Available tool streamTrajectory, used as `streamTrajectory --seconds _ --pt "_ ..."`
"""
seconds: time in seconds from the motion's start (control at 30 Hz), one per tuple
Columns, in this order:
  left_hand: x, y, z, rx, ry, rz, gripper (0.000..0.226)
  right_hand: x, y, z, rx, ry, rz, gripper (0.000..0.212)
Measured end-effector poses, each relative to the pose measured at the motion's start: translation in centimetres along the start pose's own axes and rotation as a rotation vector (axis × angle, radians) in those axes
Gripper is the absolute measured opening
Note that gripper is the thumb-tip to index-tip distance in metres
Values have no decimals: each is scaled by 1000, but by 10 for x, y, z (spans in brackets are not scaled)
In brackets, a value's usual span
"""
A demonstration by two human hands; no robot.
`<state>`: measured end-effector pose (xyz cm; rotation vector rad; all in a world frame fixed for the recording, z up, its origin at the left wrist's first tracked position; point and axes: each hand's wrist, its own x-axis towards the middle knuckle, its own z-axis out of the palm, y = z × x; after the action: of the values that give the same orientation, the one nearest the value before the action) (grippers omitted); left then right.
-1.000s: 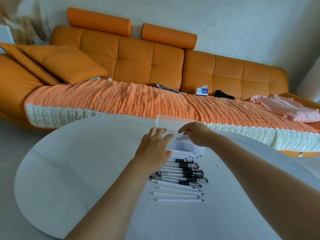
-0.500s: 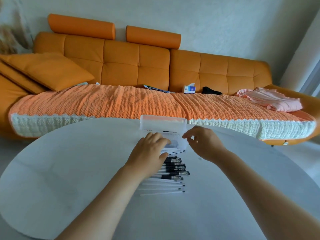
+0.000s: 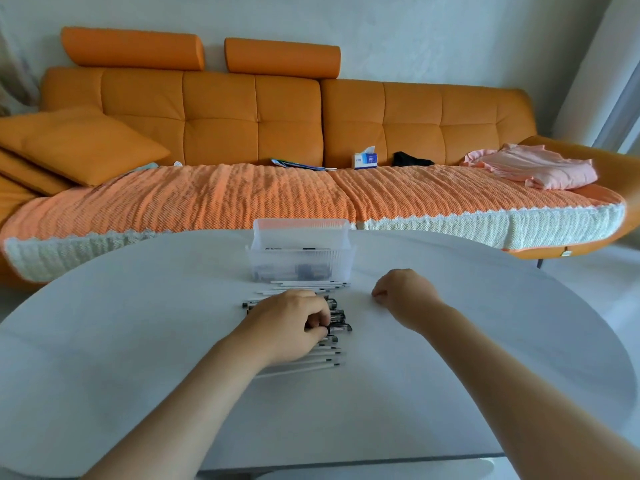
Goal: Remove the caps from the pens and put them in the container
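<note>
1. The left hand (image 3: 294, 327) lay over the middle of the row of pens (image 3: 304, 358), fingers curled. Thumb and fingertips appeared to pinch a capped pen (image 3: 341, 328) near its black end.
2. The pens lay side by side on the table (image 3: 104, 341). Black-capped ones sat mid-row; bare white ones lay at the 6 and 12 o'clock ends.
3. Handling, as a judgement: each pen is light, stiff and smooth, and likely to roll. The best hold is the white barrel in one hand and the black cap in the other, pulled apart along the pen's length. The clip offers a purchase point.
4. The container (image 3: 301, 258), of clear ribbed plastic, stood at 12 o'clock of the row, just beside the farthest pens. Dark pieces, probably caps (image 3: 306, 270), showed through its wall.
5. The right hand (image 3: 403, 296) rested on the table at 2 o'clock of the left hand, knuckles up and fingers curled under. Whether it held anything could not be told.
6. The table was pale, smooth and rounded. Such a surface would do little to stop a rolling pen.
7. Beyond the table, at 12 o'clock, stood an orange sofa (image 3: 242, 116) with a cushion (image 3: 79, 143), an orange throw (image 3: 207, 199), a tissue box (image 3: 364, 160) and a pink cloth (image 3: 536, 168).
</note>
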<state>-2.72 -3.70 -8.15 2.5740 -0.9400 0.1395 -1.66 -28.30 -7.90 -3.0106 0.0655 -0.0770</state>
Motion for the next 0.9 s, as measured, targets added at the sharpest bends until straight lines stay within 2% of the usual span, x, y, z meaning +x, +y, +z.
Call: streamTrajectory --seconds 0.1,0.43,0.6,0.73,0.9 --pt "-3 1 -2 21 -9 13 2 -1 -1 -3 -1 -10 -12 22" --pt "-18 6 -5 60 -52 29 15 -13 -10 -7 63 -50 -95 15" --pt "-20 5 -4 83 -48 13 9 -32 -22 -18 184 -40 -130 17" --pt "-19 5 -3 80 -58 9 9 -47 -28 -24 222 -120 -233 26" --pt "-16 7 -4 96 -65 -6 12 -54 -30 -16 257 -189 -266 15"
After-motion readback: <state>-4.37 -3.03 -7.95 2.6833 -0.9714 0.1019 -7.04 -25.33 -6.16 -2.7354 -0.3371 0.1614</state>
